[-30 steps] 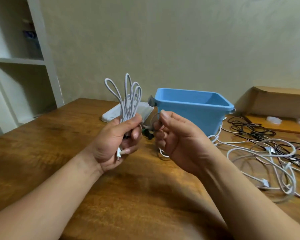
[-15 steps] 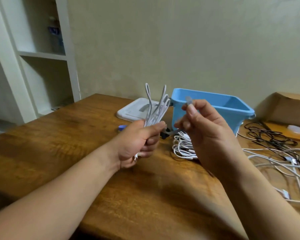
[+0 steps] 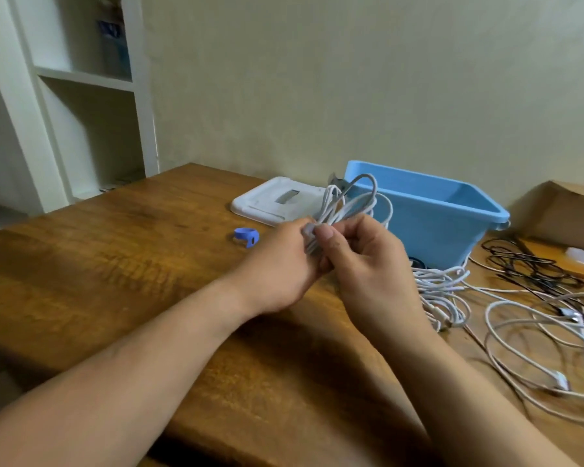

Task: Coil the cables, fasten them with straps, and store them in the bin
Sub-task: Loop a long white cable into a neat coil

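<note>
Both hands pinch a coiled white cable (image 3: 349, 205) above the brown wooden table (image 3: 122, 264).
The left hand (image 3: 277, 264) grips the bundle's middle, and the right hand (image 3: 368, 264) pinches it beside a blurred grey strap (image 3: 309, 235). The loops rise before the blue plastic bin (image 3: 449, 230) at the table's far edge.

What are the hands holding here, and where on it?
The left hand and right hand both grip one coiled white cable just below its loops, which stick up past both hands.
</note>
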The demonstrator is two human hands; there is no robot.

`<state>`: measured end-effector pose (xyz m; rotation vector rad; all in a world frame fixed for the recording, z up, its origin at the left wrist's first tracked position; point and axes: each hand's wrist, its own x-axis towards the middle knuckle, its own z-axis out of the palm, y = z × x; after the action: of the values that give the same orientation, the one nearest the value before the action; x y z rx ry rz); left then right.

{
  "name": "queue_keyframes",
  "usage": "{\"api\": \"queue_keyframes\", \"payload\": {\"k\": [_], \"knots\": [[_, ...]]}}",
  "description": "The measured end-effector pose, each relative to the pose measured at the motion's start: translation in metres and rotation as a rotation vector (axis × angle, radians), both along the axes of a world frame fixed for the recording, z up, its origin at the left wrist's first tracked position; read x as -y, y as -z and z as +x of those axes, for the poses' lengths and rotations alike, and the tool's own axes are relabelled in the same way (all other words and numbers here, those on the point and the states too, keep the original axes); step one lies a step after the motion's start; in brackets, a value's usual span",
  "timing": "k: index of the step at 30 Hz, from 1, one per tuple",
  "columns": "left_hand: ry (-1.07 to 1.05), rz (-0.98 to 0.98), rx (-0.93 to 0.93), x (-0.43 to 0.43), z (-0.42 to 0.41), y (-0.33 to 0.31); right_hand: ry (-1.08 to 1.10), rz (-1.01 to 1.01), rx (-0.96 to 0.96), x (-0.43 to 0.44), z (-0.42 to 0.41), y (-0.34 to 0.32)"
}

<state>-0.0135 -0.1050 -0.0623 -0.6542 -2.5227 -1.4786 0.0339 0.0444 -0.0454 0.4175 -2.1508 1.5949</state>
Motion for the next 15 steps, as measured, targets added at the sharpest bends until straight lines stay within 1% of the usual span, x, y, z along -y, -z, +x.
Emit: {"api": "queue_keyframes", "payload": {"k": [3, 7, 9, 11, 13, 14, 15], "knots": [[-0.007, 0.003, 0.046, -0.001, 0.001, -0.002, -0.019, -0.125, 0.021, 0.003, 0.002, 0.000], [0.097, 0.029, 0.012, -0.004, 0.009, -0.002, 0.130, -0.063, 0.014, 0.008, -0.001, 0.004], [0.100, 0.055, 0.025, -0.003, 0.012, -0.006, 0.160, -0.063, 0.004, 0.007, -0.002, 0.003], [0.183, 0.124, 0.102, 0.001, 0.016, -0.010, 0.134, -0.090, 0.016, 0.003, -0.001, 0.001], [0.241, 0.270, 0.263, 0.002, 0.021, -0.014, 0.108, -0.110, 0.032, 0.001, 0.000, -0.001], [0.237, 0.324, 0.332, 0.000, 0.025, -0.017, 0.107, -0.116, 0.032, 0.000, 0.001, -0.001], [0.205, 0.357, 0.349, -0.003, 0.027, -0.019, 0.108, -0.121, 0.029, 0.000, 0.001, -0.001]]}}
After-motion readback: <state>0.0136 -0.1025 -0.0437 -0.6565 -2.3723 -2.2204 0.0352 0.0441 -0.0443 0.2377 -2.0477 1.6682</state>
